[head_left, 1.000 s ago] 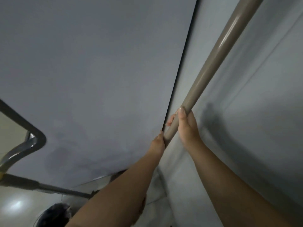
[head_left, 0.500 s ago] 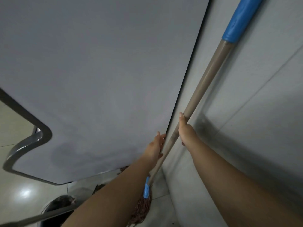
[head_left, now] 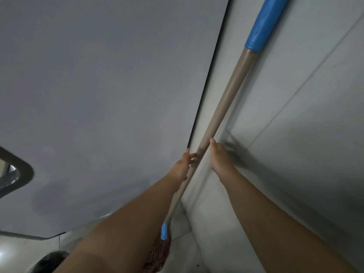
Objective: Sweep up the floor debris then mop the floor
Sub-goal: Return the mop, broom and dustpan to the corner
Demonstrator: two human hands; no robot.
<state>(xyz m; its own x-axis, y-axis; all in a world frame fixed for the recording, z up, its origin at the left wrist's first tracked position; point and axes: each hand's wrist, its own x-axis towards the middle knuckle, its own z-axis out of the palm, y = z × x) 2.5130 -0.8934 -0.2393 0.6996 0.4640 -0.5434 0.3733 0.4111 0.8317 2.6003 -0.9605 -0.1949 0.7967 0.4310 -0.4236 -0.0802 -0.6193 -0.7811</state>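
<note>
A broad grey panel point(head_left: 102, 91) fills the left, a curved metal rail point(head_left: 11, 178) at its left edge, beside a pale tiled wall point(head_left: 307, 107) on the right.

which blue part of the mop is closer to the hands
The small blue collar just above the mop head; the long blue grip is far up the handle.

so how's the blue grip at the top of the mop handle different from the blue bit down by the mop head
The blue grip is long and runs out of frame at the top, well above both hands; the blue collar is short and sits below them, partly behind the left forearm. The grip sleeves bare beige handle; the collar meets the reddish-brown mop head. Both are the same bright blue and sit on the same handle.
</note>
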